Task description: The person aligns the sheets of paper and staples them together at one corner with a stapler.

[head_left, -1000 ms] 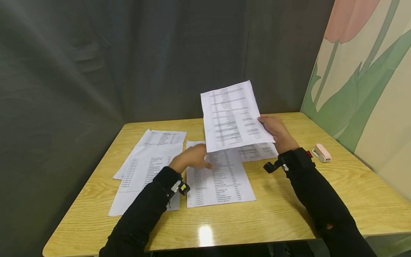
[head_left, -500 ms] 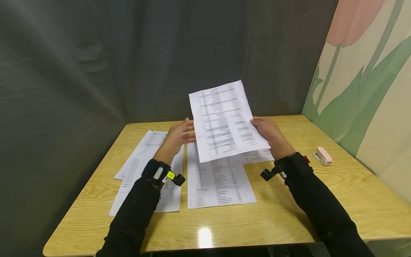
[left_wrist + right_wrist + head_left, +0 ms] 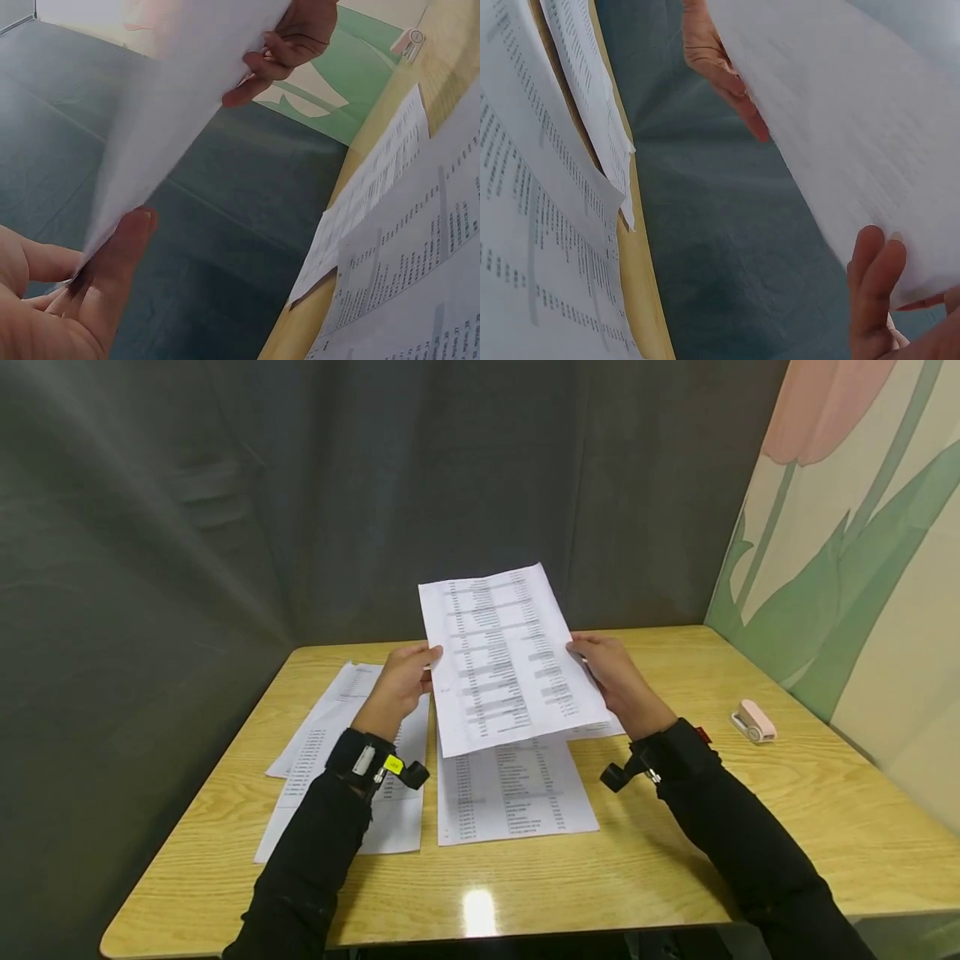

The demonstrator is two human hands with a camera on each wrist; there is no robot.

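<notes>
Held in mid-frame, above the bench: one printed sheet, tilted up toward the head camera. Left hand pinching its left edge, thumb in front and fingers behind; right hand gripping the right edge the same way, fingers curled behind the paper as the wrist views show. Best kept lightly taut between both hands, grip near the mid-edges, no creasing, lower corner kept off the sheets below.

Directly beneath, at lower centre: another printed sheet flat on the bench. To its left, a loose overlapping spread of printed pages, reaching toward the bench's left side. Peeking out behind the held sheet's lower right corner, a sliver of a further page. Far right of the frame, well apart from the papers: a small pink stapler. Behind, a dark curtain; at right, a wall with a painted tulip. Nothing between hands and bench but the laid-out pages themselves.
</notes>
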